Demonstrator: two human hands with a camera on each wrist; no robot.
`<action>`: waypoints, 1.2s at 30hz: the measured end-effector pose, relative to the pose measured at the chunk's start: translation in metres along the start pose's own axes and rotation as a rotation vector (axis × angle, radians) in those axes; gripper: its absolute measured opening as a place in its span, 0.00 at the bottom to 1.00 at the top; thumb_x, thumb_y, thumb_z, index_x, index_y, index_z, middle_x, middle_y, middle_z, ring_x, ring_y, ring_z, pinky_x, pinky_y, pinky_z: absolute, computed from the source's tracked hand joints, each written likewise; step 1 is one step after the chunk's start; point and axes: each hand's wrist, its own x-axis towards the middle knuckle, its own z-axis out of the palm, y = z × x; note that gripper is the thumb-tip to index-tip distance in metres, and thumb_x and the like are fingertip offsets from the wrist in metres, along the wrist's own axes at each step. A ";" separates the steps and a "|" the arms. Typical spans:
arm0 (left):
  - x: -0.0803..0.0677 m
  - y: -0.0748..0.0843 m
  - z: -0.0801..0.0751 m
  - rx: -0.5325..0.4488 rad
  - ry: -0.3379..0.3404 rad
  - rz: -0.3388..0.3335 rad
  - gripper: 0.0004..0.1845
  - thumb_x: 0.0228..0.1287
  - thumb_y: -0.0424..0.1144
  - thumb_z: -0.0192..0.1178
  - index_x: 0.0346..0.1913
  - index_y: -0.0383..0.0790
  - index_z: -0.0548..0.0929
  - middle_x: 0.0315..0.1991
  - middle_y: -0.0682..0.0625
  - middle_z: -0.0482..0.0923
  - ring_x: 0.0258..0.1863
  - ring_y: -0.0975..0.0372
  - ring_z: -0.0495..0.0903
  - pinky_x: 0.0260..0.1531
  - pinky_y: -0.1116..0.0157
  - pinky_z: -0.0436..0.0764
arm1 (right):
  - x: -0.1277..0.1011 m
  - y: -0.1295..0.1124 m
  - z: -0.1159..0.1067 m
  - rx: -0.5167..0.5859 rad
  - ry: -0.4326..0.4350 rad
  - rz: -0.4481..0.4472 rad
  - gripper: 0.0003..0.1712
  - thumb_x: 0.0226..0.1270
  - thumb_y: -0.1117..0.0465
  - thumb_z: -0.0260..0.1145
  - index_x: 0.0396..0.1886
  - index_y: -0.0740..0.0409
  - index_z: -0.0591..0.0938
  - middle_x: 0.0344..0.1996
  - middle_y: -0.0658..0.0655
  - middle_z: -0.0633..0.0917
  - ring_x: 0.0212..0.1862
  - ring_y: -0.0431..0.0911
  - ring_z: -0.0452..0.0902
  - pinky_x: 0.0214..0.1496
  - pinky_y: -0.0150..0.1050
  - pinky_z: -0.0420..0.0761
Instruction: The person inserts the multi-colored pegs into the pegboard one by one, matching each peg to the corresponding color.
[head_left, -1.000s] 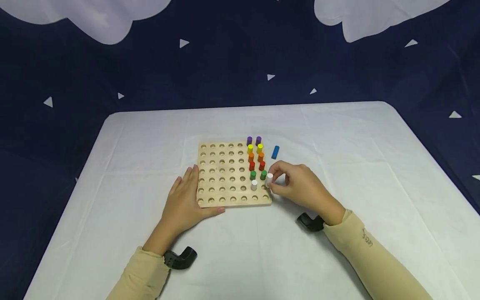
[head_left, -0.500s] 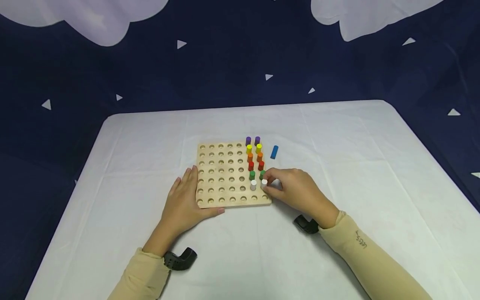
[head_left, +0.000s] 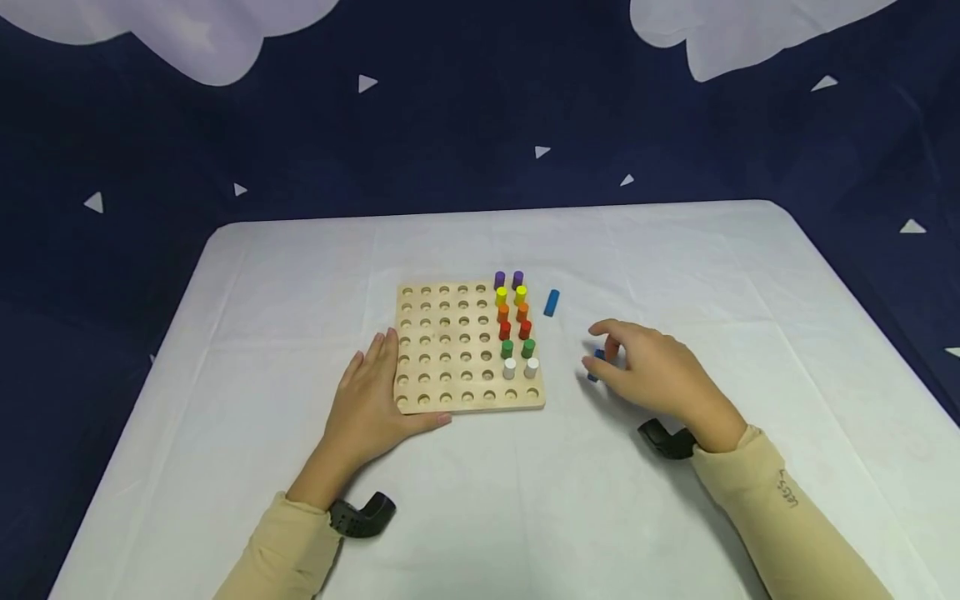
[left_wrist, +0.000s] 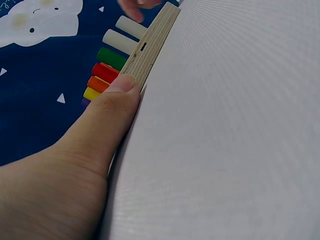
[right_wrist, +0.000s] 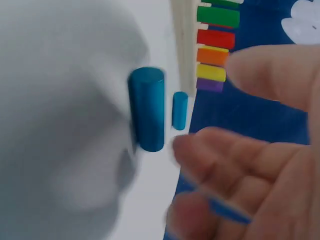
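A square wooden pegboard (head_left: pixel 480 409) lies on the table with two columns of coloured pegs upright along its right side. My left hand (head_left: pixel 367 408) rests against its left edge, fingers nearly straight and thumb along the near edge. To the right of the board, my right hand (head_left: pixel 660 371) hovers with thumb and fingers spread around a blue peg (right_wrist: pixel 148 110) lying on the cloth. A gap shows between that peg and the fingers in the right wrist view. Two white pegs (head_left: pixel 531 368) stand in the nearest filled row of the board.
Another blue peg (head_left: pixel 552 302) lies on the white tablecloth (head_left: pixel 675 258) beyond the right hand, near the board's far right corner. Green, red, orange, yellow and purple pegs (head_left: pixel 518 280) stand behind the white ones. A dark blue backdrop (head_left: pixel 465 108) hangs behind the table.
The white peg that my right hand pinched now stands in the board. That hand has let go and moved right, over the blue peg. My left hand stays at the board.
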 end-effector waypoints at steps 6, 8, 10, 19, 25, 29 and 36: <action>0.000 0.001 -0.002 0.000 0.002 0.000 0.79 0.34 0.79 0.68 0.79 0.32 0.42 0.80 0.38 0.45 0.80 0.48 0.46 0.79 0.48 0.44 | -0.002 0.005 0.006 -0.031 -0.036 0.072 0.26 0.66 0.47 0.66 0.56 0.59 0.79 0.28 0.49 0.82 0.26 0.42 0.73 0.27 0.35 0.71; 0.000 0.001 -0.001 -0.002 0.002 0.000 0.79 0.34 0.80 0.67 0.79 0.32 0.42 0.80 0.38 0.44 0.80 0.48 0.46 0.79 0.48 0.44 | -0.001 0.005 0.008 -0.032 -0.042 0.085 0.24 0.65 0.48 0.68 0.53 0.59 0.81 0.27 0.49 0.82 0.27 0.42 0.73 0.27 0.35 0.71; 0.000 0.001 0.000 -0.001 0.004 0.000 0.79 0.34 0.80 0.68 0.79 0.32 0.42 0.80 0.38 0.44 0.80 0.48 0.46 0.79 0.48 0.44 | -0.001 0.004 0.009 -0.025 -0.052 0.083 0.23 0.64 0.50 0.69 0.52 0.60 0.81 0.27 0.49 0.82 0.26 0.42 0.73 0.27 0.35 0.70; 0.000 0.001 0.000 0.003 0.002 -0.002 0.79 0.33 0.80 0.68 0.79 0.33 0.42 0.80 0.38 0.44 0.80 0.48 0.46 0.79 0.49 0.44 | 0.000 0.002 0.013 -0.009 -0.027 0.049 0.20 0.63 0.53 0.70 0.52 0.56 0.82 0.28 0.49 0.83 0.26 0.42 0.72 0.27 0.35 0.69; 0.000 0.001 -0.001 0.003 0.001 0.002 0.79 0.33 0.81 0.67 0.79 0.33 0.41 0.80 0.38 0.44 0.80 0.47 0.46 0.79 0.48 0.44 | -0.001 -0.003 0.010 0.031 0.018 0.001 0.18 0.63 0.55 0.70 0.53 0.50 0.80 0.35 0.49 0.86 0.20 0.42 0.67 0.24 0.35 0.66; 0.000 0.000 0.000 0.009 0.000 0.002 0.79 0.34 0.81 0.65 0.79 0.33 0.41 0.80 0.38 0.44 0.80 0.47 0.46 0.79 0.48 0.44 | -0.003 -0.010 0.009 0.065 0.042 -0.026 0.16 0.62 0.56 0.69 0.50 0.48 0.79 0.38 0.50 0.88 0.17 0.40 0.64 0.22 0.34 0.64; 0.000 0.001 -0.001 0.007 -0.002 0.000 0.80 0.33 0.81 0.67 0.79 0.32 0.42 0.80 0.38 0.44 0.80 0.48 0.45 0.79 0.48 0.43 | -0.006 -0.027 0.009 0.105 0.112 -0.083 0.11 0.60 0.57 0.72 0.41 0.44 0.80 0.34 0.47 0.89 0.19 0.38 0.69 0.22 0.33 0.68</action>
